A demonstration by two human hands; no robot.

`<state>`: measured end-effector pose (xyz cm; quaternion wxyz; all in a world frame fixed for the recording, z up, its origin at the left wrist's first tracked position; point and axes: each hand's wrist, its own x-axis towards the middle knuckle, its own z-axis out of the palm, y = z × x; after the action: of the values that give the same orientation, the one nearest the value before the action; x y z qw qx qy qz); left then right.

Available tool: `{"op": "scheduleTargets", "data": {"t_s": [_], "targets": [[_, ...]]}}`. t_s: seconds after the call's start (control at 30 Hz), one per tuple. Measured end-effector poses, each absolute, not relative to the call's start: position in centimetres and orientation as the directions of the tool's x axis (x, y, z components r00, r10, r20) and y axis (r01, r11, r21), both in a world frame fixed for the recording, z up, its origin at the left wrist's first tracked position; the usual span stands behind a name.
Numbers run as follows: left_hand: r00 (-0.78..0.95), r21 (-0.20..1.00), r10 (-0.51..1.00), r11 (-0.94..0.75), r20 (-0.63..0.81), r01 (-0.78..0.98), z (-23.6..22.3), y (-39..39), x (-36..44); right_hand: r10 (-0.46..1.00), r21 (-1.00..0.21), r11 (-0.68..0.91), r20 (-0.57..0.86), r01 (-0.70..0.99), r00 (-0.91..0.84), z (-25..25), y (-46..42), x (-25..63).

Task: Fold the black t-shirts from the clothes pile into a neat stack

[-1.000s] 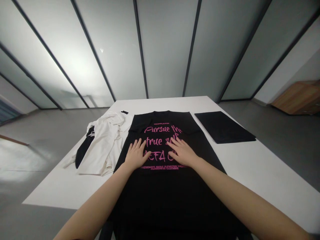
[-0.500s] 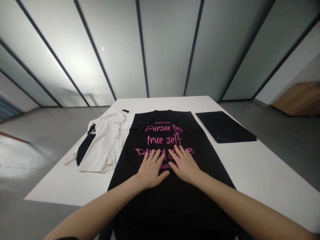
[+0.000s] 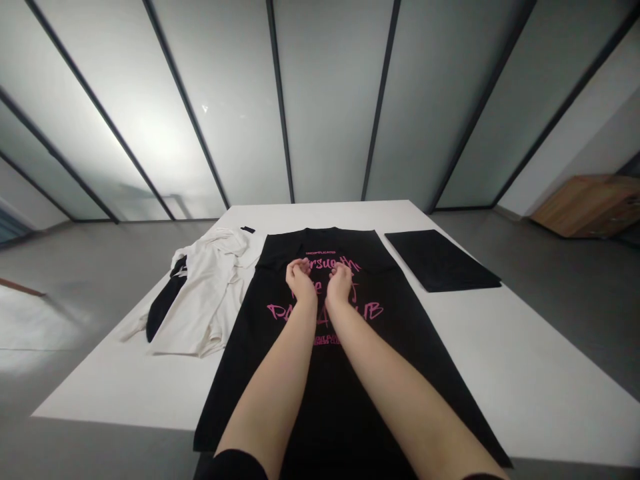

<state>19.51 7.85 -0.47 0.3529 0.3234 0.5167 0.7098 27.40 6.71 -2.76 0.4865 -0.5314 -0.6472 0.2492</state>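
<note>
I see L hand point(image 3: 300, 280) & R hand point(image 3: 340, 281) curled, nearly touching, over pink print on black cotton T-shirt point(image 3: 320, 393), flat on white table point(image 3: 125, 393); can't tell if either's gripping cloth.

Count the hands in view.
2: the left hand and the right hand, side by side over the black T-shirt. No others visible.

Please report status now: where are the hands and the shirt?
Left hand, right hand: curled together on black T-shirt, over its pink print. White garment beside it, on the left.
</note>
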Motion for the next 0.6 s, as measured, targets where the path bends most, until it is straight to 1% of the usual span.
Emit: {"op": "scheduleTargets", "data": {"t_s": [0.03, 0.07, 0.1, 0.13, 0.2, 0.3, 0.4, 0.47, 0.53, 0.6], "targets": [[-0.533, 0.967, 0.841, -0.203, 0.092, -0.153, -1.1, 7.5, 19.4, 0.929, -0.863, 0.265, 0.348, 0.431, 0.124, -2.9, 6.0, 26.8], [-0.503, 0.975, 0.856, -0.199, 0.124, -0.099, -1.5, 7.1, 19.3, 0.911, -0.902, 0.217, 0.324, 0.374, 0.253, -2.9, 5.2, 26.2], [-0.454, 0.978, 0.874, -0.205, 0.173, -0.022, -1.9, 6.7, 19.1, 0.908, -0.916, 0.218, 0.317, 0.337, 0.274, -2.8, 4.4, 25.7], [-0.403, 0.973, 0.887, -0.223, 0.224, 0.051, -2.1, 6.3, 18.9, 0.908, -0.918, 0.233, 0.324, 0.322, 0.264, -2.5, 3.8, 25.5], [-0.313, 0.949, 0.899, -0.262, 0.305, 0.174, -2.1, 5.6, 18.4, 0.918, -0.900, 0.278, 0.352, 0.336, 0.184, -1.9, 2.9, 25.6], [-0.200, 0.899, 0.917, -0.263, 0.346, 0.351, -1.6, 5.0, 17.5, 0.923, -0.866, 0.297, 0.369, 0.401, 0.112, -1.4, 2.7, 27.5], [-0.041, 0.765, 0.937, -0.257, 0.347, 0.591, -1.0, 4.5, 15.9, 0.922, -0.815, 0.305, 0.383, 0.493, 0.063, -1.5, 3.0, 30.6], [0.032, 0.639, 0.945, -0.244, 0.325, 0.730, -0.8, 3.8, 14.6, 0.929, -0.751, 0.302, 0.370, 0.587, -0.005, -1.9, 3.0, 32.8], [0.089, 0.493, 0.951, -0.232, 0.297, 0.839, -0.9, 2.5, 13.7, 0.948, -0.652, 0.272, 0.310, 0.708, -0.079, -2.2, 2.6, 34.6], [0.178, 0.350, 0.947, -0.267, 0.266, 0.898, -1.3, 0.7, 13.4, 0.967, -0.516, 0.227, 0.223, 0.826, -0.126, -2.6, 2.0, 35.9]]}}
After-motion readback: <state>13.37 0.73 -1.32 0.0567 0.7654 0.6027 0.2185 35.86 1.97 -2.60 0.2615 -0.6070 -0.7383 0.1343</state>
